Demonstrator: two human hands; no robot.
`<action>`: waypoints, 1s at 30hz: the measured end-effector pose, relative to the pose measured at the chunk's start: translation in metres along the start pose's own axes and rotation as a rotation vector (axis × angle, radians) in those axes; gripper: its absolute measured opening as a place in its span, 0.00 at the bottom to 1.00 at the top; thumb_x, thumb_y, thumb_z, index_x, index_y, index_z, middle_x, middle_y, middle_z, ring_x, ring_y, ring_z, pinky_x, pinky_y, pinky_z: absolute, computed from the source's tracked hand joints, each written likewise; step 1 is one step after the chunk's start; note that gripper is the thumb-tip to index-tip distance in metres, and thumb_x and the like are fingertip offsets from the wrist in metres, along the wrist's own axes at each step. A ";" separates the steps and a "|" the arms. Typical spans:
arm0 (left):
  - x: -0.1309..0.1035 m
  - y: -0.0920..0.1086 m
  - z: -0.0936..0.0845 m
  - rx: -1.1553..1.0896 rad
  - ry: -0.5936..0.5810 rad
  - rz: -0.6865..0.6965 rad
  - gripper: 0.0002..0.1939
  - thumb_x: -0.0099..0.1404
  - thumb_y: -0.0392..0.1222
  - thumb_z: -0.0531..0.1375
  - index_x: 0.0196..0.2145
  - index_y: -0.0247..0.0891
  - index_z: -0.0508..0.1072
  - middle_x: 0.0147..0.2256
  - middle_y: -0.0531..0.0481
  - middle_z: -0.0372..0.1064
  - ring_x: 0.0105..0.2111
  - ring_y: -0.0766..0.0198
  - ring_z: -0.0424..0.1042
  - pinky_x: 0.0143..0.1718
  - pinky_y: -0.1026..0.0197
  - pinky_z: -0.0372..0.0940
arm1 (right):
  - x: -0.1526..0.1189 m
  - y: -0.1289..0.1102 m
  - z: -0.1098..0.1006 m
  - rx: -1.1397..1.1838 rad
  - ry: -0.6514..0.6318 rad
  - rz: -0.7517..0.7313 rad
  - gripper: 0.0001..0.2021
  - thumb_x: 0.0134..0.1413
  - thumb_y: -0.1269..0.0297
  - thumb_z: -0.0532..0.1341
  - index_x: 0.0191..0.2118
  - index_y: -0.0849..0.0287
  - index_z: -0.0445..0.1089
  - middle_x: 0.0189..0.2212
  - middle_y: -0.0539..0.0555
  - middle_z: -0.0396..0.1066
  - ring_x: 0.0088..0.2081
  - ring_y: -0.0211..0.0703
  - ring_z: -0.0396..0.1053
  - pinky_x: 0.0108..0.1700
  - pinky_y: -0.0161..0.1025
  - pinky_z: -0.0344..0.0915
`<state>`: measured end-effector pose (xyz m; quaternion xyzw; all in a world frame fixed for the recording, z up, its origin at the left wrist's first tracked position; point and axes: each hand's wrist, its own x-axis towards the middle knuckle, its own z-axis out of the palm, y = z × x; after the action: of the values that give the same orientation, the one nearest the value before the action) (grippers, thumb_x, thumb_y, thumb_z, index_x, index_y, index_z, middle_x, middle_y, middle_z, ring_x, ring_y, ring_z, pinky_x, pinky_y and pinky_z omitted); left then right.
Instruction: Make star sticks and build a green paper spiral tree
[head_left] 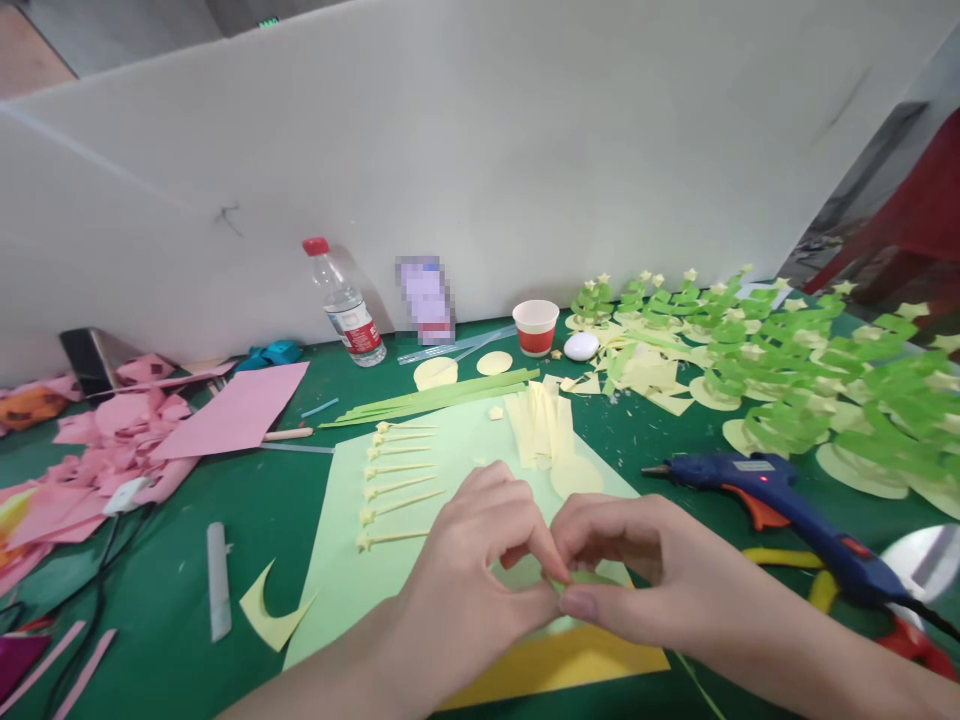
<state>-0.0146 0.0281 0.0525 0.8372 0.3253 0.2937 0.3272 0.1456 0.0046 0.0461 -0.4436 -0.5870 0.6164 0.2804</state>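
Two hands pinching green paper strip (574,578), red paper cup (535,327) contents hidden

We pinch a small piece of light green paper (571,578) between the fingertips of our left hand (465,570) and right hand (637,565), which meet just above the pale green sheet (360,560). Most of the piece is hidden by our fingers, so we cannot tell its shape; only a thin green edge shows at the pinch. The sheet lies flat on the bench (180,500), its near edge overlapping a yellow sheet (555,665).
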 end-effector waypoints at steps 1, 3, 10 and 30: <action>0.000 0.001 -0.001 0.017 -0.014 0.032 0.10 0.53 0.32 0.64 0.20 0.36 0.67 0.19 0.58 0.56 0.25 0.68 0.57 0.27 0.65 0.54 | -0.001 -0.001 -0.001 0.000 -0.007 0.001 0.06 0.41 0.62 0.61 0.25 0.60 0.66 0.28 0.50 0.65 0.31 0.36 0.60 0.36 0.34 0.59; 0.000 0.002 -0.006 0.047 -0.087 0.083 0.03 0.56 0.33 0.63 0.25 0.37 0.73 0.21 0.56 0.58 0.28 0.67 0.58 0.29 0.65 0.56 | -0.001 -0.003 -0.004 0.001 0.005 0.008 0.06 0.41 0.64 0.61 0.24 0.60 0.65 0.26 0.50 0.64 0.29 0.36 0.59 0.34 0.34 0.59; 0.001 0.006 -0.014 -0.002 -0.215 0.049 0.08 0.58 0.30 0.59 0.29 0.38 0.78 0.20 0.56 0.60 0.22 0.70 0.59 0.23 0.67 0.55 | -0.003 -0.007 -0.008 -0.063 -0.055 0.052 0.05 0.41 0.64 0.62 0.24 0.60 0.65 0.25 0.49 0.64 0.30 0.36 0.61 0.35 0.33 0.60; -0.004 0.003 -0.002 -0.140 -0.123 -0.199 0.10 0.52 0.26 0.59 0.20 0.37 0.66 0.18 0.61 0.55 0.19 0.74 0.52 0.19 0.70 0.48 | -0.001 -0.004 0.000 0.010 0.029 0.031 0.06 0.40 0.62 0.61 0.25 0.58 0.67 0.27 0.50 0.65 0.30 0.37 0.60 0.35 0.34 0.59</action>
<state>-0.0173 0.0240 0.0547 0.7923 0.3650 0.2298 0.4315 0.1457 0.0041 0.0498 -0.4601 -0.5728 0.6172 0.2815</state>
